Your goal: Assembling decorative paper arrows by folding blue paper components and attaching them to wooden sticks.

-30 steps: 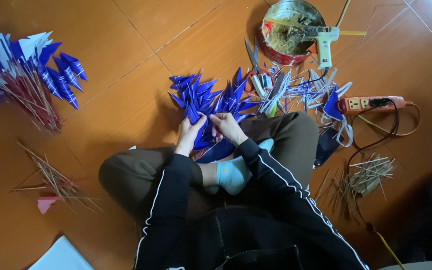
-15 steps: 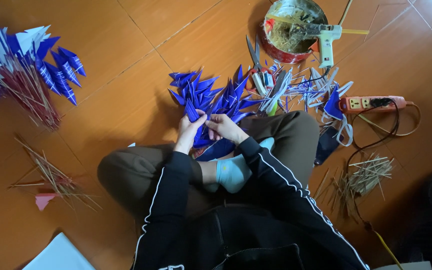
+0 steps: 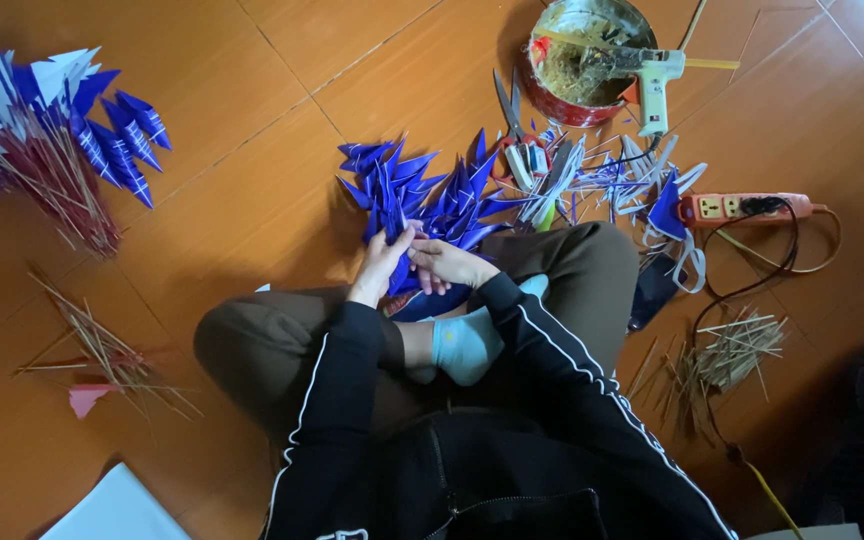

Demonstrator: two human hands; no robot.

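On the floor by the crossed legs, a blue paper cone (image 3: pixel 407 262) is pinched by both hands, left (image 3: pixel 380 264) and right (image 3: pixel 449 262). Could easily get crushed, or the cone pile (image 3: pixel 422 185) knocked.

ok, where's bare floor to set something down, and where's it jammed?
Free: the tile between the finished flag bundle at far left and the blue paper pile, running up to the top edge; also the top right corner beyond the power strip. Crowded: around the scissors, glue gun, tin and scraps, and where both hands work the pile.
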